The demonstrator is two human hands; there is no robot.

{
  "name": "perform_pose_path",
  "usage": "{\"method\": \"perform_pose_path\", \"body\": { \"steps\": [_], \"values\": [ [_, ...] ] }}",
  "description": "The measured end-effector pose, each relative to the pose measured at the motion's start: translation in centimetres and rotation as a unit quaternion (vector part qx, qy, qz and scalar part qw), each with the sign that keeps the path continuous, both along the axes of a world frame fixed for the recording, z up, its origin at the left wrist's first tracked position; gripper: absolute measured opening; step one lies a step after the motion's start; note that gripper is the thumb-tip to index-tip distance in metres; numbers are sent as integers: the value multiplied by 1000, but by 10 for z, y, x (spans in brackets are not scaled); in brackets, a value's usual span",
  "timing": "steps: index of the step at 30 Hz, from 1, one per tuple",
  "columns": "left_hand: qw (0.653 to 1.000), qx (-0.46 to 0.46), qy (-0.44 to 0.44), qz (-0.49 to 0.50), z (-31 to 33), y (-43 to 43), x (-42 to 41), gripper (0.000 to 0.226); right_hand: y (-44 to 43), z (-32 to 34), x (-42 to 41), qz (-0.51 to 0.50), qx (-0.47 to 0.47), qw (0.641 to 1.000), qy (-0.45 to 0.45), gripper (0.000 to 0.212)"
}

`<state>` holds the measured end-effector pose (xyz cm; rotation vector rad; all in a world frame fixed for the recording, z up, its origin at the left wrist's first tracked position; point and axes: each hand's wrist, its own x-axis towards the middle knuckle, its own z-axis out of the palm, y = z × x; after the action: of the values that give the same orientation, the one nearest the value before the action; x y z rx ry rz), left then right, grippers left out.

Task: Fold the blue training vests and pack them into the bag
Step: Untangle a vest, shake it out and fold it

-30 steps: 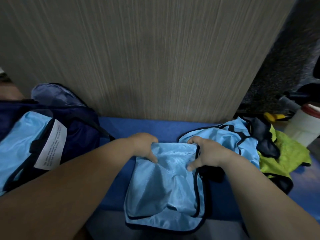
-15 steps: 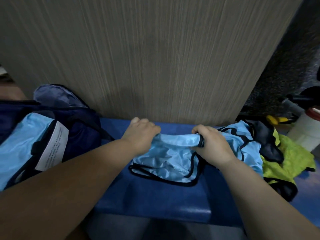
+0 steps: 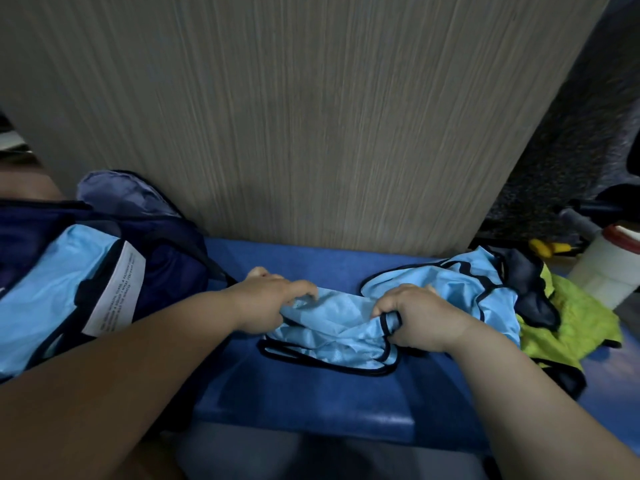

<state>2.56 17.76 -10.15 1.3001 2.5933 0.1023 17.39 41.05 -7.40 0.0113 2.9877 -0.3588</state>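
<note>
Between the left hand (image 3: 272,306) and the right hand (image 3: 420,318), a crumpled blue vest (image 3: 332,329) lies on the desk (image 3: 311,396). Each hand pinches one edge of it with curled fingers.

Grey wood-grain panel (image 3: 311,116) upright behind blue tabletop (image 3: 311,393). Far right: crumpled lime-green cloth (image 3: 581,320), dark cloth (image 3: 530,289) lying over its left part. Beyond, white container (image 3: 602,268) with red lid; small yellow object (image 3: 545,248) just left of it
</note>
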Motion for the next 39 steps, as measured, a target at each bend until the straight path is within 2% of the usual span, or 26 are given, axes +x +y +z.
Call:
{"method": "perform_pose_path", "body": {
  "steps": [4, 7, 8, 10, 12, 15, 17, 18, 21, 25, 29, 32, 34, 36, 39],
  "values": [
    [999, 19, -6, -31, 16, 0, 13, 44, 1, 3, 3, -15, 1, 998, -56, 35],
    [995, -58, -66, -37, 21, -1, 18, 31, 0, 9, 7, -20, -26, 986, -162, 41],
    [993, -82, -80, -33, 22, -1, 18, 29, -1, 11, 9, -18, -43, 981, -191, 40],
    [995, -68, -70, -7, 25, 4, 21, 32, -2, 17, 10, -25, -68, 977, -200, 31],
    [1000, 15, -4, 16, 22, 15, 27, 32, -4, 19, 7, -56, -69, 982, -165, 29],
    [984, 173, 34, 21, 5, 37, 48, 29, -10, 9, -1, -131, 40, 990, 14, 39],
    [983, 181, 16, 23, -10, 48, 64, 44, -16, -2, -3, -145, 81, 978, 128, 28],
    [988, 150, 10, 28, -18, 50, 72, 52, -18, -8, -3, -131, 67, 979, 139, 26],
    [998, 48, 18, 39, -40, 49, 81, 64, -16, -26, -2, -82, 25, 994, 70, 48],
    [999, 19, 31, 36, -46, 49, 79, 67, -14, -35, -4, -95, -22, 995, 4, 60],
    [999, 18, 49, 0, -46, 43, 80, 69, -21, -26, -7, -112, 37, 993, -23, 57],
    [997, 28, 67, -7, -50, 37, 83, 74, -25, -15, -6, -133, 52, 987, -77, 52],
    [996, 40, 81, 23, -52, 33, 85, 81, -25, -9, -4, -140, 37, 983, -117, 42],
    [994, 48, 77, 65, -52, 30, 87, 74, -23, -7, 0, -144, 0, 981, -134, 39],
    [991, 47, 70, 101, -50, 29, 90, 64, -23, -12, 2, -162, -68, 980, -98, 38]
  ]
}}
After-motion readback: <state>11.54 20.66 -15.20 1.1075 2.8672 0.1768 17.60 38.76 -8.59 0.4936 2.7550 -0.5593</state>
